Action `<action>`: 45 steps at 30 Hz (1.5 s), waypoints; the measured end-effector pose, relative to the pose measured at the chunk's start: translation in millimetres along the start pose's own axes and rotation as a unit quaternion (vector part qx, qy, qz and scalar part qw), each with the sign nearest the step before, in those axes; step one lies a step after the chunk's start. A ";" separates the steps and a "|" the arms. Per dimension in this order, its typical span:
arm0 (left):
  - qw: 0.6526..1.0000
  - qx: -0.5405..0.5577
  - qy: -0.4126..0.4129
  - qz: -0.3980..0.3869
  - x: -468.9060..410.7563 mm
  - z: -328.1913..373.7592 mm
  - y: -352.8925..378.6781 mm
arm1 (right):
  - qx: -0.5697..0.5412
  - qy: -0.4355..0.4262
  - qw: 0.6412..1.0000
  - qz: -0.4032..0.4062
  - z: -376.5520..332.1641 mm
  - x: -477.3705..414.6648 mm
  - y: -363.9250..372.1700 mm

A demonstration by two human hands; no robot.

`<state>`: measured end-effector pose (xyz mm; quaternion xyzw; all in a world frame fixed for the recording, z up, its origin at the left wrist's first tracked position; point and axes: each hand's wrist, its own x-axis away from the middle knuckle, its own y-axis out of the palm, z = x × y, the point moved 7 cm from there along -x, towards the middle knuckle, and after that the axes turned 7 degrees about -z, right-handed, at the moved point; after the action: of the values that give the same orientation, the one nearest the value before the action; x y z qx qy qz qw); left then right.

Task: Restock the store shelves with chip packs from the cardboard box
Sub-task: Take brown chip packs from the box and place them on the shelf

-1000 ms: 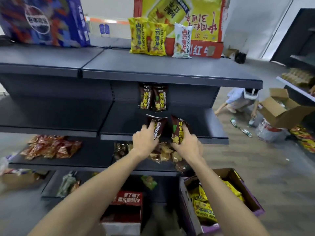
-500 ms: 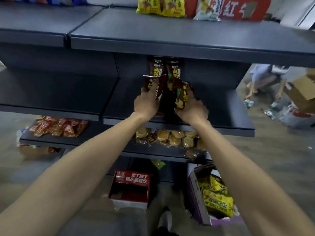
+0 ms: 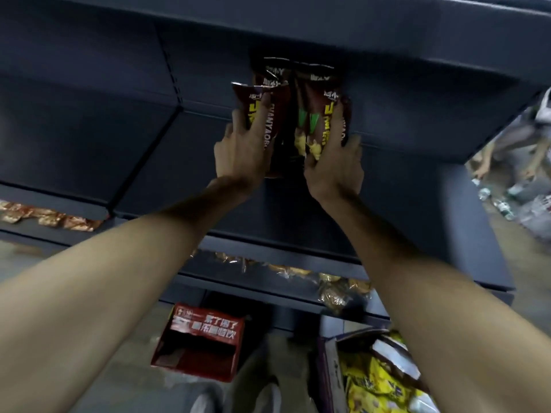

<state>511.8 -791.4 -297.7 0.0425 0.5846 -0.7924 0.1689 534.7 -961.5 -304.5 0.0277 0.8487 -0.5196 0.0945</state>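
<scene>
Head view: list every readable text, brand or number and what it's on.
"UANYAO": white vertical letters, cut off at both ends, on the left dark pack.
"累了困了": white, probably, on the red box; the line below it is too blurred to read.
Right dark pack: yellow and white print, blurred and partly covered, unreadable.
Packs behind: top print too blurred to read.
Yellow packs, bottom right: unreadable.
</scene>
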 end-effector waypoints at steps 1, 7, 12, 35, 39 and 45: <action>1.000 0.002 0.003 0.001 -2.2 0.5 1.2 | 0.009 -0.009 1.000 0.016 -0.5 -2.2 2.1; 0.999 -0.036 0.016 -0.009 -17.4 -4.8 24.9 | 0.039 -0.041 0.995 0.076 -2.4 -13.1 28.3; 0.999 -0.029 0.017 0.030 -19.5 -10.4 33.8 | 0.060 -0.018 0.996 0.059 0.5 -14.8 46.2; 0.994 0.028 0.015 -0.102 2.9 -13.2 4.4 | -0.071 -0.017 0.997 -0.029 -14.9 3.7 22.6; 0.996 0.065 0.042 -0.036 -5.3 -9.5 2.1 | -0.093 -0.042 0.995 0.017 -18.1 -7.7 18.7; 0.993 0.104 0.027 -0.041 -7.5 -18.2 33.0 | -0.076 -0.025 0.997 -0.022 -8.6 -13.7 48.0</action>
<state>527.0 -781.2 -331.5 0.0569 0.5043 -0.8539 0.1151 554.0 -931.1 -340.2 -0.0113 0.8837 -0.4558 0.1061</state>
